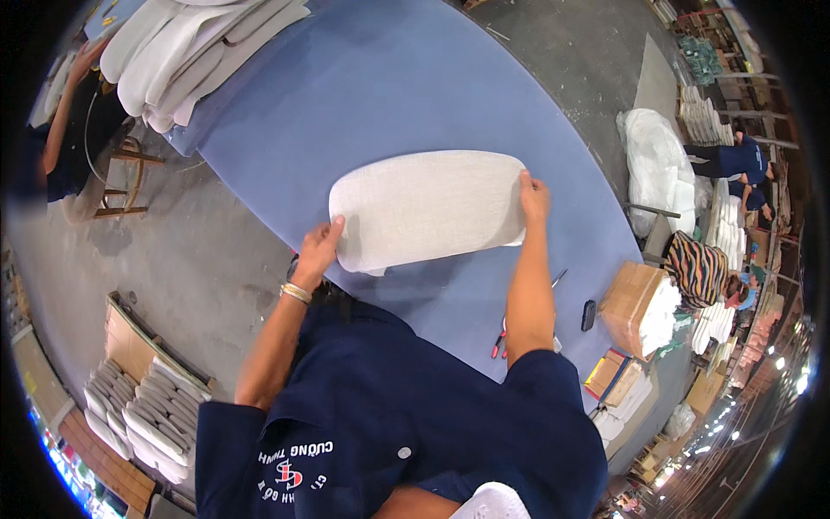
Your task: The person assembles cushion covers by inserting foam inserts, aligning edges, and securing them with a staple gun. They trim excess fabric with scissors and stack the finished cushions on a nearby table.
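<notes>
A pale beige, fabric-covered panel (428,208) with rounded corners, like a chair-back pad, is held level above the blue tabletop (380,86). My left hand (320,249) grips its left end, thumb on top and the other fingers partly hidden. At the opposite end my right hand (535,197) is closed on the edge, with the fingertips out of sight underneath. A small flap of lighter material shows below the panel's near edge. Beside my right forearm lies a tool with red handles (499,340), partly covered by the arm.
Similar pads (186,56) are piled at the table's far left. A black oblong object (589,316) and a small carton (612,378) lie at the right, near a cardboard box (629,304) of white stuffing. Another person's arm (62,121) shows at left, by a wooden stool (130,177).
</notes>
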`<action>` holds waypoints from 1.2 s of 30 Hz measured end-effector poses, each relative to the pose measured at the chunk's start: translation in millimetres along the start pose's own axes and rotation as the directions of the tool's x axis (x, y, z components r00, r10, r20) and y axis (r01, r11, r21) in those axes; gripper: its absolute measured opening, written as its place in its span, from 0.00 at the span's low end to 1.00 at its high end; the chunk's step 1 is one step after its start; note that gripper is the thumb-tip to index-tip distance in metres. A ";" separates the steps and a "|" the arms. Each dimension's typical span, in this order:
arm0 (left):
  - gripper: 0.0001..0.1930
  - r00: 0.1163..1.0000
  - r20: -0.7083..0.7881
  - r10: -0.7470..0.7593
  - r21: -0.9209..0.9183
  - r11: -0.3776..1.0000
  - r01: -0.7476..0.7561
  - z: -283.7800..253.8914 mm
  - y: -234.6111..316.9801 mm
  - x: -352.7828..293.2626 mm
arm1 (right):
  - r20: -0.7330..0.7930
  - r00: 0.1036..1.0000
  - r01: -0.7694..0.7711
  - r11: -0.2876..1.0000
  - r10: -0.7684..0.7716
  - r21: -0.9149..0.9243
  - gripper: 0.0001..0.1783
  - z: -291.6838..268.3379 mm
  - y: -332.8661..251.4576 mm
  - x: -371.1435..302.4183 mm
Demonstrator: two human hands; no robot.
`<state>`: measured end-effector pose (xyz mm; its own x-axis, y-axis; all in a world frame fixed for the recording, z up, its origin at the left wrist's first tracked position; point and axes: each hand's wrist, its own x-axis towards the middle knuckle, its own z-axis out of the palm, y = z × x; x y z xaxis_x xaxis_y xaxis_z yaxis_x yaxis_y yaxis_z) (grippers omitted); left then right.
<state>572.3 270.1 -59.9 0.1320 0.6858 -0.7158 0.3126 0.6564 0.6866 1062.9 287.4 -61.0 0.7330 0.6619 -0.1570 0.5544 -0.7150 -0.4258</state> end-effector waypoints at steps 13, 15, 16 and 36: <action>0.32 0.794 -0.196 0.576 0.790 0.572 -0.220 -72.8 70.3 70.9 | -0.051 0.996 0.085 0.982 -0.078 0.167 0.37 29.3 -5.7 -155.0; 0.34 0.667 -0.241 0.705 0.759 0.565 -0.323 -60.0 64.5 76.1 | -0.212 0.952 0.251 0.959 -0.220 0.132 0.38 23.2 -16.2 -129.8; 0.35 0.612 -0.215 0.761 0.822 0.479 -0.307 -50.8 61.3 79.8 | -0.296 0.914 0.314 0.945 -0.277 0.085 0.39 12.6 -29.2 -114.5; 0.35 0.669 -0.071 0.739 0.895 0.344 -0.284 13.0 62.3 62.0 | -0.251 0.718 0.629 0.760 -0.649 -0.163 0.39 -9.9 -197.5 -96.2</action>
<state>612.1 349.4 -63.2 0.2522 0.9669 0.0377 0.9118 -0.2505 0.3254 886.8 362.7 47.0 0.2655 0.8830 0.3870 0.9469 -0.1633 -0.2771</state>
